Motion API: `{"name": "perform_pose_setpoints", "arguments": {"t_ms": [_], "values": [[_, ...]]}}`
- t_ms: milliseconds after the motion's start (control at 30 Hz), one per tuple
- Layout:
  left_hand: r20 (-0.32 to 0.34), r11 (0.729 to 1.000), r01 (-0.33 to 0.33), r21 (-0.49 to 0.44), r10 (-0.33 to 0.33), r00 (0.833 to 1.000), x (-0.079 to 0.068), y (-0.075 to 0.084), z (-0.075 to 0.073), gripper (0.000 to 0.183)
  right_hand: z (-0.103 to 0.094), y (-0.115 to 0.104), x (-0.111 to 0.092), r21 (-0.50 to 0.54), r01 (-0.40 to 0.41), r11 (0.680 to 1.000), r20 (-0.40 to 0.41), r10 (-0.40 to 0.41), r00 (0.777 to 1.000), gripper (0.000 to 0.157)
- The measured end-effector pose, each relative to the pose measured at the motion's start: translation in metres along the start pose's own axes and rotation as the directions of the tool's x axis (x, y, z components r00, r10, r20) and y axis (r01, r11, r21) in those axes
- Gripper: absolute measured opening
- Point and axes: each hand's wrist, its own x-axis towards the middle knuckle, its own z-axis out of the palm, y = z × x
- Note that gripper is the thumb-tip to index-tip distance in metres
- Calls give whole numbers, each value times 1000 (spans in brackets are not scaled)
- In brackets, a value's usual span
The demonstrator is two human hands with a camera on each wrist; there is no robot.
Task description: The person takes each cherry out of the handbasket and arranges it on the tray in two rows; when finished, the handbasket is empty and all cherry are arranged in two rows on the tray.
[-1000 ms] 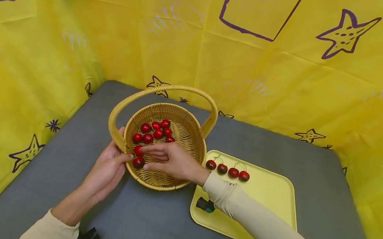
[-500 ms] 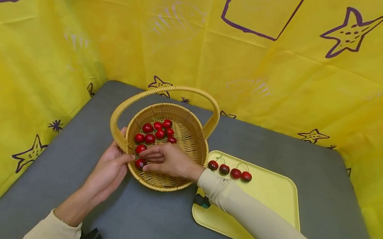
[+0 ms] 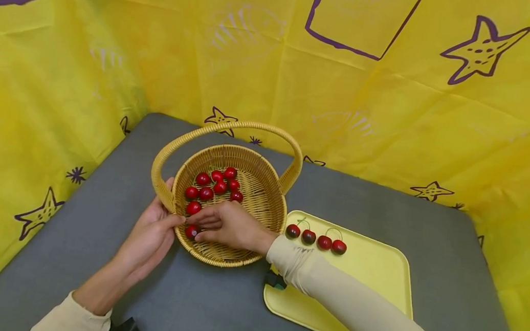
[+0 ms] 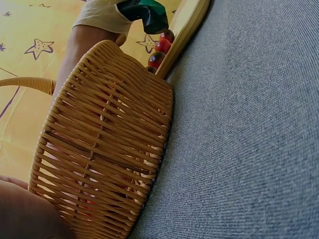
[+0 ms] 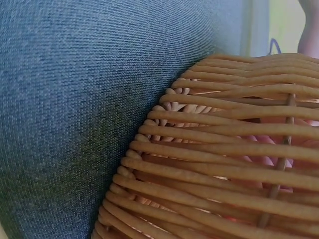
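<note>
A round woven basket [image 3: 266, 212] with a tall arched handle stands on the grey table, several red cherries [image 3: 205, 193] inside along its left part. My left hand [image 3: 151, 232] holds the basket's left side, thumb over the rim near the handle's foot and the other fingers largely hidden outside the wall. Inside the basket, my right hand [image 3: 235, 227] pinches the nearest cherry [image 3: 191, 232] between thumb and fingertips. In the left wrist view, the wicker wall [image 4: 104, 134] fills the middle. The right wrist view shows mostly wicker [image 5: 224, 149], with the fingers barely visible behind it.
Right of the basket lies a yellow tray [image 3: 377, 276], partly under the right forearm, with several stemmed cherries [image 3: 324, 242] in a row near its far edge. A yellow patterned cloth [image 3: 367, 90] hangs behind the grey table [image 3: 209, 305].
The right hand's fingers have moved slightly toward the left rim and drawn in round the nearest cherry. The left hand keeps its hold on the basket.
</note>
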Motion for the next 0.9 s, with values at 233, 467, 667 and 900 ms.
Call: {"name": "perform_pose_setpoints", "arguments": {"t_ms": [233,467,667,900], "values": [[3,1000,6,-1,-6,1000,1,-2,-1,93,-4,-2,-3,15,25,1000,-46,-24,999,35],[4,1000,2,-4,-2,1000,0,-4,-4,93,-25,-22,-27,128,74,989,-158,-53,986,33],[15,1000,-16,-6,16,1000,0,-4,-5,94,-47,-36,-78,201,95,975,-299,-31,954,34],[29,1000,-14,-5,14,999,0,-3,-3,93,-65,-18,-153,291,114,950,-454,33,890,38]]}}
